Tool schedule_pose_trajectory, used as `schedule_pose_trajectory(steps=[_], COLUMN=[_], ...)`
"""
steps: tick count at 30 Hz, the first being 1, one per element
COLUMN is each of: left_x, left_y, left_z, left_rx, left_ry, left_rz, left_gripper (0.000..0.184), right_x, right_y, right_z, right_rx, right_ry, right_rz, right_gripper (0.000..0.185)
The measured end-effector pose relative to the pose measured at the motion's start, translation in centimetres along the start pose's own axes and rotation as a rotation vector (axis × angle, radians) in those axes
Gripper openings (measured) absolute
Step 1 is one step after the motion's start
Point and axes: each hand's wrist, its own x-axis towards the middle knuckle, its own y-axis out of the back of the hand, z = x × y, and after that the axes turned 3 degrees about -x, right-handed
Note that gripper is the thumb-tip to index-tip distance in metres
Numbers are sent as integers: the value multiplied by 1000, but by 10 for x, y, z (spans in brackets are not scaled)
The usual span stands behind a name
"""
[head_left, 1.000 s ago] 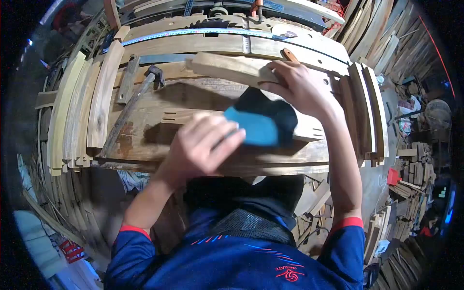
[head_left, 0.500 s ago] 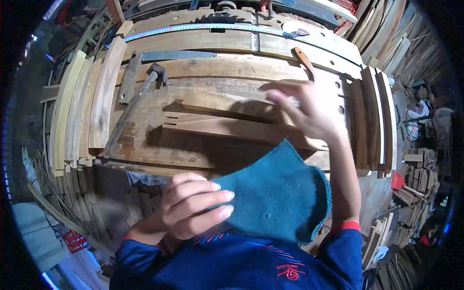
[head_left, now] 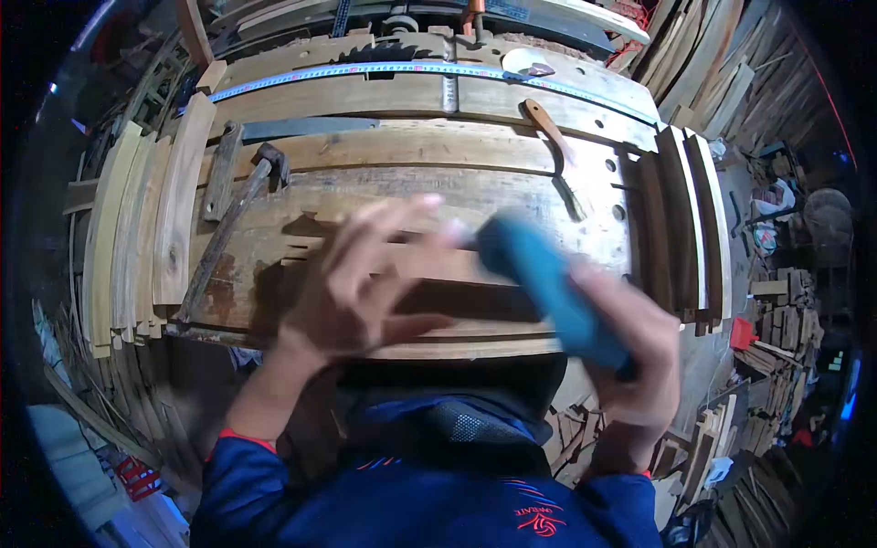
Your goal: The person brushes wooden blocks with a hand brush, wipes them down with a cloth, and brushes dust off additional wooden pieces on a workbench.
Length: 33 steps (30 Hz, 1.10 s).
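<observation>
A blue-green cloth (head_left: 557, 292), blurred by motion, hangs from my right hand (head_left: 635, 333), whose fingers are closed on it. To its left my left hand (head_left: 361, 274) is spread and smeared, over the near part of the workbench (head_left: 438, 183). Beneath the left hand and the cloth lies a slotted wooden piece (head_left: 438, 263), partly hidden. Whether the left fingers touch the wood cannot be made out. A brush (head_left: 551, 132) with a wooden handle lies beyond the hands on the bench.
A hammer (head_left: 228, 228) and a saw (head_left: 311, 127) lie at the left of the bench. A measuring tape (head_left: 411, 68) stretches across the far side. Wooden strips stand at the left edge (head_left: 178, 210) and right edge (head_left: 699, 219). A red dustpan (head_left: 743, 334) is at the right.
The cloth has passed from my left hand to my right and has lifted off my lap. My left hand has moved up over the bench and opened. My right hand has come down nearer my body.
</observation>
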Motion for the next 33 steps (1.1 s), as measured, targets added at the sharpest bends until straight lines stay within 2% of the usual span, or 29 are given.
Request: schedule_pose_trajectory(steps=[1,3,4,5,7,10,13,19,20,23,26,29,31,33], left_x=[-3,-15,-23,-32,-51,-74,-85,-83,-91,-40,-20,-19,-20,-21], left_y=[8,17,16,15,13,0,-8,1,2,15,3,-6,-12,-17], left_z=[-4,-12,-11,-11,-6,7,24,9,0,8,-2,-9,-9,-10], left_rx=[87,173,220,225,233,248,308,223,202,269,352,328,335,357], left_ry=[78,152,175,179,195,124,116,62,103,268,366,385,344,327], left_rz=[-64,-163,-208,-207,-208,-28,-41,-130,-213,-316,-503,-508,-430,-389], left_gripper=[75,74,67,64,59,57,38,39,60,90,111,117,113,110], right_x=[-3,0,-2,-3,-1,-3,-10,-16,-21,-34,-45,-38,-18,2], right_y=[0,-8,-15,-26,-42,-63,-97,-111,-113,-108,-101,-99,-111,-136], right_z=[2,15,21,25,20,9,17,48,54,64,75,73,64,56], right_rx=[-57,-179,-244,-221,-271,-323,-390,-399,-406,-444,-467,-553,-431,-392], right_ry=[-42,-81,-85,-100,3,53,139,210,216,166,-12,-229,-240,-41], right_rz=[192,139,13,-89,-119,-92,-48,136,160,230,336,414,378,336], right_gripper=[82,81,83,86,87,80,70,62,62,59,54,55,55,54])
